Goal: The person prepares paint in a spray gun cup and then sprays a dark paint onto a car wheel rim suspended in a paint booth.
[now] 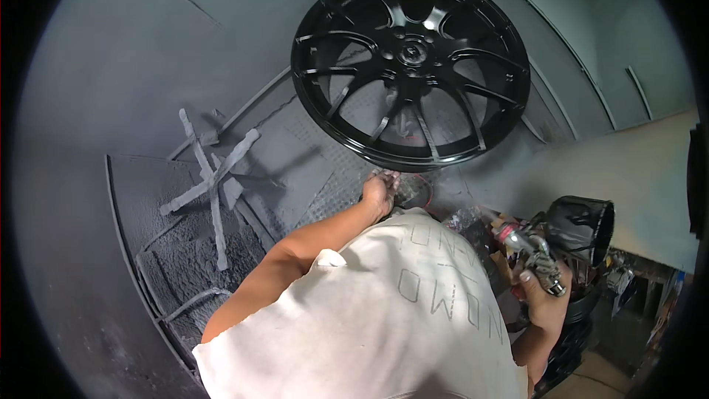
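A glossy black car wheel rim (443,66) with many thin spokes is held up ahead of me, its face toward me. My left hand (380,191) reaches up to its lower edge. The fingers are curled together right beneath the rim; whether they touch it or hold something small, I cannot make out. Off to the right and lower, my right hand (546,297) is closed around a metal spray gun (535,251) with a red ring near its front end. The gun is apart from the wheel rim.
A grey, paint-crusted cross-shaped stand (212,177) is at the left. Beside the spray gun is a black, paint-coated bucket-like container (580,225), with cluttered items around it. Grey-coated walls (148,52) surround the area, and a pale panel (642,185) rises at the right.
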Tool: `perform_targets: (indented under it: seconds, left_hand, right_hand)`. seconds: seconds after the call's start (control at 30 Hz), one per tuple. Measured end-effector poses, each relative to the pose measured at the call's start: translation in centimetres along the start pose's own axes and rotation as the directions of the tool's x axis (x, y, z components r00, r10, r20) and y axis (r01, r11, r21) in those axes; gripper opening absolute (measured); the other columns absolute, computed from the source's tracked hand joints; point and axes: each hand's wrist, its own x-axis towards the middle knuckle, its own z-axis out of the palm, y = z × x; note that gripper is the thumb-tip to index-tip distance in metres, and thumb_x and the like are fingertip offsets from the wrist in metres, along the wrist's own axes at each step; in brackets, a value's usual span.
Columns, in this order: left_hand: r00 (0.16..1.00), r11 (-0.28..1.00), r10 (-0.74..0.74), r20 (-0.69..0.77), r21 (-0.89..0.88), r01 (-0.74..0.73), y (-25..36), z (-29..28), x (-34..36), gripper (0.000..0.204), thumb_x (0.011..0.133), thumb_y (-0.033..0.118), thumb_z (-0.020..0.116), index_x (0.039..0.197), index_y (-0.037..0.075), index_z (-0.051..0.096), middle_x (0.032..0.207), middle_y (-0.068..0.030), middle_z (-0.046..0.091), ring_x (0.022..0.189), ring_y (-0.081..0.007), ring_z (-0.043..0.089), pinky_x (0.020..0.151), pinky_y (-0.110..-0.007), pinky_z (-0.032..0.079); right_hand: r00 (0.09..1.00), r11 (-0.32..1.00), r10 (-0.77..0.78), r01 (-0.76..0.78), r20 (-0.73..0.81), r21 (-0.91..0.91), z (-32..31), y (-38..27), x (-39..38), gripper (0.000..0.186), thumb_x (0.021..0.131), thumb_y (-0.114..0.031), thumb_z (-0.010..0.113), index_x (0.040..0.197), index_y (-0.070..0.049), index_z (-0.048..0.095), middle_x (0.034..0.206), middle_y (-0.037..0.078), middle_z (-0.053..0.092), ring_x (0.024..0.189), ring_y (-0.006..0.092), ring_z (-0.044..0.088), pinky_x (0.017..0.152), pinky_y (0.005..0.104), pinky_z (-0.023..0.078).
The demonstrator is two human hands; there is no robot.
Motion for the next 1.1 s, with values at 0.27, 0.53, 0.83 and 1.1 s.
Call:
perform_targets:
  seconds: [0.27, 0.53, 0.83, 1.1]
  left_hand:
    - [0.997, 0.990, 0.071, 0.004, 0.125, -0.071, 2.0, -3.3, 3.9, 0.022, 0.090, -0.006, 0.040, 0.103, 0.000, 0.056, 0.100, -0.0127, 0.060, 0.087, -0.0228, 0.060, 0.076, -0.034, 0.053]
    - [0.986, 0.985, -0.045, -0.162, 0.156, 0.071, 8.7, 1.1, 1.9, 0.023, 0.089, -0.005, 0.037, 0.093, 0.001, 0.059, 0.081, -0.0107, 0.062, 0.062, -0.0186, 0.057, 0.050, -0.029, 0.047]
    - [0.938, 0.914, -0.297, -0.177, 0.231, 0.333, 12.2, 1.5, 3.0, 0.020, 0.098, 0.011, 0.043, 0.089, 0.007, 0.060, 0.078, -0.0082, 0.064, 0.058, -0.0188, 0.059, 0.043, -0.030, 0.045]
    - [0.800, 0.575, -0.592, -0.101, 0.643, 0.507, 14.6, -3.5, 6.7, 0.020, 0.093, 0.018, 0.054, 0.094, 0.006, 0.070, 0.089, -0.0114, 0.071, 0.077, -0.0223, 0.067, 0.065, -0.036, 0.056]
  right_hand:
    - [0.936, 0.998, -0.066, 0.053, 0.345, 0.047, 6.5, -6.0, 6.6, 0.050, 0.082, -0.013, 0.070, 0.126, 0.008, 0.059, 0.082, 0.005, 0.067, 0.077, 0.0133, 0.062, 0.081, 0.0265, 0.049]
    - [0.909, 0.931, -0.365, 0.362, 0.201, 0.049, 12.2, -10.1, 15.2, 0.050, 0.085, -0.014, 0.070, 0.125, 0.012, 0.057, 0.080, 0.006, 0.066, 0.072, 0.0121, 0.059, 0.069, 0.0256, 0.048]
    - [0.870, 0.928, -0.369, 0.325, -0.327, -0.184, 10.8, -11.4, 18.5, 0.040, 0.088, -0.004, 0.065, 0.126, 0.008, 0.057, 0.083, 0.004, 0.064, 0.073, 0.0098, 0.057, 0.067, 0.0242, 0.048]
    - [0.747, 0.989, -0.133, 0.062, -0.651, -0.132, 5.2, -2.3, 15.2, 0.015, 0.092, -0.008, 0.063, 0.104, 0.001, 0.062, 0.083, 0.002, 0.065, 0.065, 0.0055, 0.053, 0.058, 0.0228, 0.042]
